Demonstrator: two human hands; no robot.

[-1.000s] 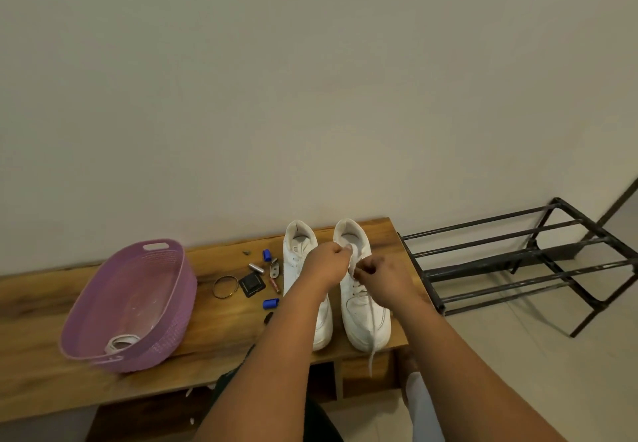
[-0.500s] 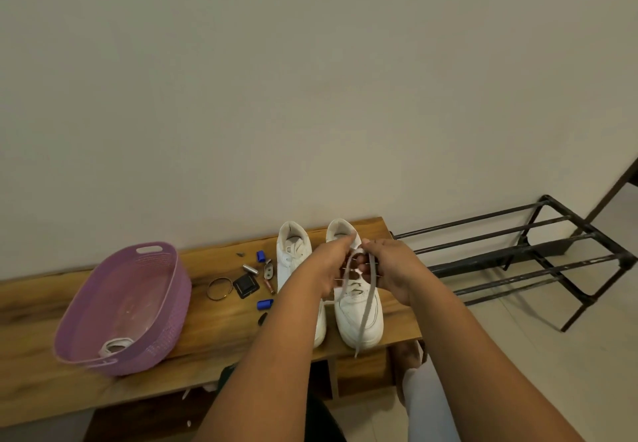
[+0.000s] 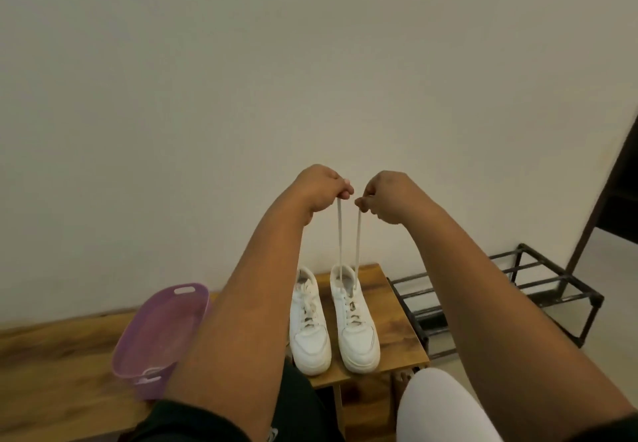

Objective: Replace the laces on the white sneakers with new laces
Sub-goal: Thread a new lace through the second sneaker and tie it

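Two white sneakers stand side by side on the wooden desk (image 3: 386,307), toes toward the near edge. Both hands are raised high above the right sneaker (image 3: 354,320). The left hand (image 3: 319,186) has its grip pinched on one strand of the lace (image 3: 340,234), and the right hand (image 3: 386,196) pinches the other; both strands run taut down into the shoe's collar. The left sneaker (image 3: 309,324) sits laced just beside it. A purple basket (image 3: 162,331) rests on the desk to the left, and a black metal rack (image 3: 511,289) stands on the floor to the right.

No legible txt, labels, brands or nos. anywhere in view.
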